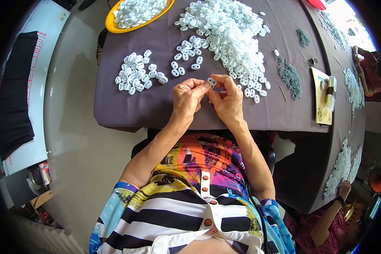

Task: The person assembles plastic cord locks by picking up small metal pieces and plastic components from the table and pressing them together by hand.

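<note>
Both my hands meet above the near part of the table. My left hand (185,100) is closed, its thumb and forefinger pinching at the left side of a small white oval two-hole plastic piece (212,82). My right hand (227,98) grips the same piece from the right between thumb and fingers. Whether a smaller part sits between my fingertips is hidden. A small heap of white two-hole pieces (135,73) lies left of my hands. Beyond them is a looser group of the pieces (191,50), and a large pile (229,31) spreads behind and to the right.
A yellow bowl (111,26) of white pieces stands far left on the dark tablecloth (150,111). At right lie small grey parts (290,78), a thin stick (283,94) and a yellow card pack (321,97). Another person's hand (345,189) touches a pile at lower right.
</note>
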A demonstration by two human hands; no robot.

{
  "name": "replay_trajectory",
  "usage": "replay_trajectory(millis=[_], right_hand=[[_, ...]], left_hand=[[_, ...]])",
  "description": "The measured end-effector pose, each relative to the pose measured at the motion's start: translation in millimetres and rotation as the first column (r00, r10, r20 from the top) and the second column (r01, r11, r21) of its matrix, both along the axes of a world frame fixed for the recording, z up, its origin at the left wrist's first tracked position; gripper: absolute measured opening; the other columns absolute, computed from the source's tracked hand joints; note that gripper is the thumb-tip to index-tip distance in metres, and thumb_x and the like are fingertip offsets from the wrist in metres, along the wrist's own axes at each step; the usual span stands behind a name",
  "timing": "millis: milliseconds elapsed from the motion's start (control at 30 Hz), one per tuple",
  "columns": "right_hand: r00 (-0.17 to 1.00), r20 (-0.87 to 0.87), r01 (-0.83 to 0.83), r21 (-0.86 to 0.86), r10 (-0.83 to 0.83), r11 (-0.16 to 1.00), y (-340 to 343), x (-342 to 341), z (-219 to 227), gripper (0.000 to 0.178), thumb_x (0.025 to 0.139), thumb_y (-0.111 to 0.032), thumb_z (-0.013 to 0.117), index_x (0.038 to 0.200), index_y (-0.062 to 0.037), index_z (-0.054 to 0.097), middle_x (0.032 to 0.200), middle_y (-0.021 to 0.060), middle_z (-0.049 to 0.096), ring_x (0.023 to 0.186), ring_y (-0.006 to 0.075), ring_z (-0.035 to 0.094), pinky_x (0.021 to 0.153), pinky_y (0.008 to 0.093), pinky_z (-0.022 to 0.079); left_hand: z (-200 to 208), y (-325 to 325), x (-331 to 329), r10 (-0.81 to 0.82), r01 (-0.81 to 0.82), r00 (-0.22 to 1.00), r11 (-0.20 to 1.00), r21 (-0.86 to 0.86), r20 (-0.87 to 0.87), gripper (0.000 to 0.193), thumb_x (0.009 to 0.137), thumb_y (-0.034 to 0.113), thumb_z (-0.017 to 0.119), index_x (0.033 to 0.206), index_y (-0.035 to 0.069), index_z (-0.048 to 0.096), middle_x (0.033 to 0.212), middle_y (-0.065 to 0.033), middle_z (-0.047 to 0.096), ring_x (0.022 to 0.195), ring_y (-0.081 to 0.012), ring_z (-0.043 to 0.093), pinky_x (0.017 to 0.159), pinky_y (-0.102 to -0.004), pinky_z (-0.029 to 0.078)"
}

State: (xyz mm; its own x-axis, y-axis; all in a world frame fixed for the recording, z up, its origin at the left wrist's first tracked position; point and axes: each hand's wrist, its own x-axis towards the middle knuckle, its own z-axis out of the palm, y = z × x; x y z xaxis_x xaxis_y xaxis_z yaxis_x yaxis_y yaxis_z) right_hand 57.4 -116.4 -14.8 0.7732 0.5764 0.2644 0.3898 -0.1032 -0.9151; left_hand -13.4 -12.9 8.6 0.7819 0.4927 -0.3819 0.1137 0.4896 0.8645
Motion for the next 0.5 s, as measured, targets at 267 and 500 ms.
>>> replay_trajectory(millis=[267,500], right_hand=[[1.0,-0.014,-0.023,-0.017,0.023,1.0,-2.0,0.5,-0.8,0.031,0.075,0.006,0.064,0.104,-0.0006,0.056,0.084,0.0058,0.058,0.064,0.0072,0.056,0.052,0.0197,0.049],[0.998,0.055,0.009,-0.007,-0.009,1.0,-0.3,-2.6,6.3,0.032,0.072,0.004,0.065,0.103,-0.0024,0.057,0.081,0.0054,0.059,0.069,0.007,0.056,0.054,0.0203,0.048]], left_hand=[[-4.0,5.4,-2.9,-0.124,0.122,0.992,0.99,0.072,0.015,0.014,0.085,0.014,0.06,0.087,0.0,0.059,0.055,0.0053,0.043,0.04,-0.0007,0.031,0.033,-0.0182,0.026],[-7.8,3.3,-5.2,-0.084,0.082,0.996,0.991,0.109,0.02,0.015,0.086,0.014,0.059,0.086,-0.001,0.059,0.055,0.0041,0.044,0.041,-0.0018,0.033,0.033,-0.0188,0.028]])
